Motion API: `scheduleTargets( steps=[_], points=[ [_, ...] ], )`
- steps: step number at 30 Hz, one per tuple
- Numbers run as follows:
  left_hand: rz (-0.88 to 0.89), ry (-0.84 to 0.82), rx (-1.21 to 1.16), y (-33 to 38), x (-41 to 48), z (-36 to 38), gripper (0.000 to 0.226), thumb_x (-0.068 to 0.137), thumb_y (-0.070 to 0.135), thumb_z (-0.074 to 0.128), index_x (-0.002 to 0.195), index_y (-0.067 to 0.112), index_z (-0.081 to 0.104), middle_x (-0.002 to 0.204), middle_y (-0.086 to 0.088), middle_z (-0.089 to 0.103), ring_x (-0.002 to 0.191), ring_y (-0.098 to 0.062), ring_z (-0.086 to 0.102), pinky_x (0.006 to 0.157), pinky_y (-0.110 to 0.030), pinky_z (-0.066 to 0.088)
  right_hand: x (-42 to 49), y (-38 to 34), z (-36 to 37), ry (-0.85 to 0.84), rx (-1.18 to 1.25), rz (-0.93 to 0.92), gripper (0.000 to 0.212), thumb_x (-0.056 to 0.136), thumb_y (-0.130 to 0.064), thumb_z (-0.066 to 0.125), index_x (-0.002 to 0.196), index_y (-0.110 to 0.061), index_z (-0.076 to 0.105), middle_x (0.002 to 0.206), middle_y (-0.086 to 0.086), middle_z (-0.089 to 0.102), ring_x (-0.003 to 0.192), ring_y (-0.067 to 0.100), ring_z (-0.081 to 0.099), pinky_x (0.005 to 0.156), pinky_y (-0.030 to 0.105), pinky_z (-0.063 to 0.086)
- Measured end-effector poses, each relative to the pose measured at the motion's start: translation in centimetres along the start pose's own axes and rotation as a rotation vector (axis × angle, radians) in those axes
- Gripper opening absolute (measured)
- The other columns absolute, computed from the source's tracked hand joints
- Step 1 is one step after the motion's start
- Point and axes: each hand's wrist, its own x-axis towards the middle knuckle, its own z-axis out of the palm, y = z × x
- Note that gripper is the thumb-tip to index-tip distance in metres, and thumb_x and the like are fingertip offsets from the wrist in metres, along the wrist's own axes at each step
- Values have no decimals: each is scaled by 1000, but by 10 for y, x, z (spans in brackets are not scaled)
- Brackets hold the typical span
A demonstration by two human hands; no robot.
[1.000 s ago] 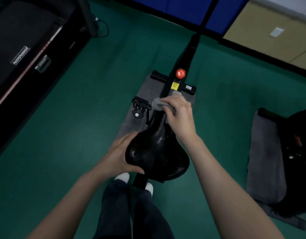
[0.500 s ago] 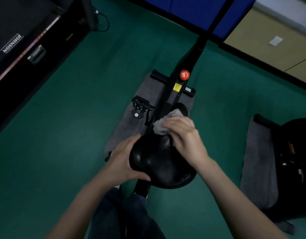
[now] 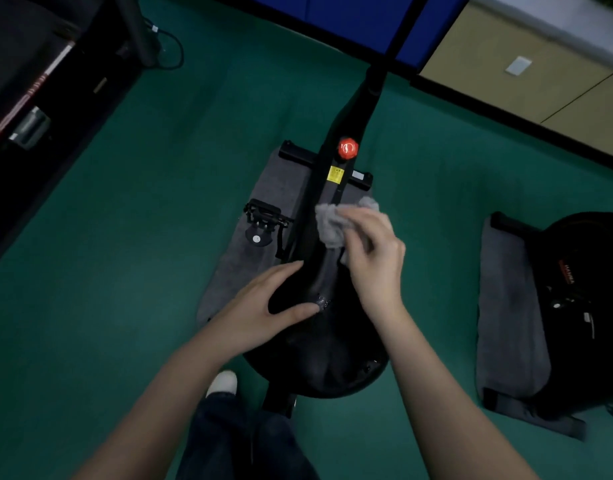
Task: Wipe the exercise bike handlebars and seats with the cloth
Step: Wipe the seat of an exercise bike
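The floor (image 3: 125, 271) is dark green and the light is dim. A black treadmill (image 3: 38, 81) stands at the left, blue panels (image 3: 350, 15) and a beige wall (image 3: 506, 84) at the top.

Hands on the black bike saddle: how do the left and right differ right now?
The left hand is bare, while the right hand holds the crumpled grey cloth. The left hand's fingers lie fairly straight on the black padded bike saddle, and the right hand's fingers curl round the cloth. The left hand sits on the saddle's left flank, the right hand at its narrow nose. Both hands work on the same saddle.
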Motion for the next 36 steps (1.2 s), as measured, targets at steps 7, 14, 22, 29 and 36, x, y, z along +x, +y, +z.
scheduleTargets(
  steps=[7,14,22,29,36],
  points=[
    [2,-44,2,9,7,-1,101,57,92,46,142,39,33,142,16,40,130,5,36,114,-29,30,12,6,-8,-6,197,397,15,91,-9,61,101,-13,72,93,-8,71,91,3,65,83,16,49],
    [-28,-26,-84,9,1,-1,84,70,75,51,142,34,39,145,17,41,134,4,33,117,-33,27,-44,9,-19,-1,137,537,19,92,-10,60,106,-11,72,93,-12,70,88,-9,63,81,7,44],
    [-43,56,-139,-2,-15,-2,58,68,74,55,121,49,53,131,25,53,125,10,43,109,-15,31,-41,13,-29,-169,20,500,16,92,-9,55,86,-10,70,69,-3,61,65,2,49,61,14,39],
    [-56,124,-376,-9,-28,-4,24,88,34,61,109,42,68,121,16,64,120,-2,54,99,-10,38,-80,17,-46,-218,-75,288,20,84,-8,71,104,-7,73,96,-11,64,97,3,55,91,0,32],
    [-82,144,-458,-9,-29,1,31,83,24,55,113,28,65,123,8,64,120,-3,53,100,-11,38,-98,39,-67,-290,81,598,15,91,-10,63,93,-20,74,86,-3,67,83,13,59,67,11,45]
  ],
)
